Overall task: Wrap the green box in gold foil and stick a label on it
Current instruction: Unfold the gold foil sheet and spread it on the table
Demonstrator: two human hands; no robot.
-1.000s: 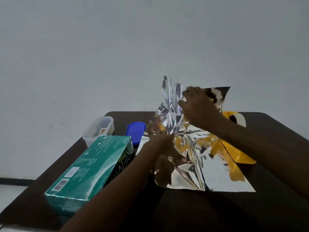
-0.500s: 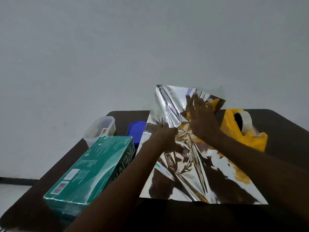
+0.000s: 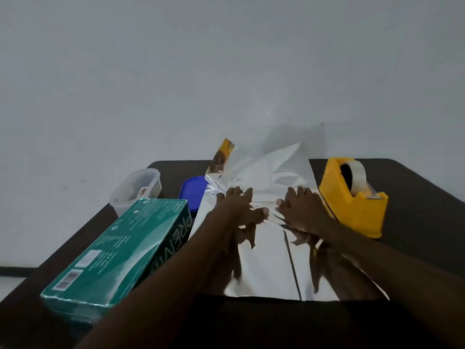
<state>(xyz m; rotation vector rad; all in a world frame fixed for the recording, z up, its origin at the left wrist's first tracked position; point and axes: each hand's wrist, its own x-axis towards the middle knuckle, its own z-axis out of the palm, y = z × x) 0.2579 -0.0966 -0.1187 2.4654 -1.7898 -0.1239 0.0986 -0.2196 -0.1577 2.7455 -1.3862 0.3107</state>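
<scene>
Two hands flat on foil sheet [image 3: 271, 260], mid-table. Sheet spread shiny side up on dark table [image 3: 415, 197]; near edge square to viewer, far end lifted off surface w/ far-left corner curled up, gold showing at tip. Long axis hard to tell, far part blurred.

Green box [image 3: 118, 250] lying flat, left of sheet, long axis running near-left to far-right; barcode end toward viewer, lettered side facing sheet. Far corner just beside sheet's left edge; touching or not, can't tell.

Left hand [image 3: 241, 210]: fingers straight, spread, palm down, pressing foil. Nothing gripped.
Right hand [image 3: 302, 212]: same, fingers extended & splayed, palm down on foil, just beside left; thumbs near each other, apart.

Yellow tape dispenser [image 3: 352, 200] right of sheet, close by right hand, clear tape roll on top. Blue lid [image 3: 192, 190] far left of sheet, partly behind box. Clear plastic tub [image 3: 137, 190] left of lid, behind box; small items inside, too blurred to tell.
</scene>
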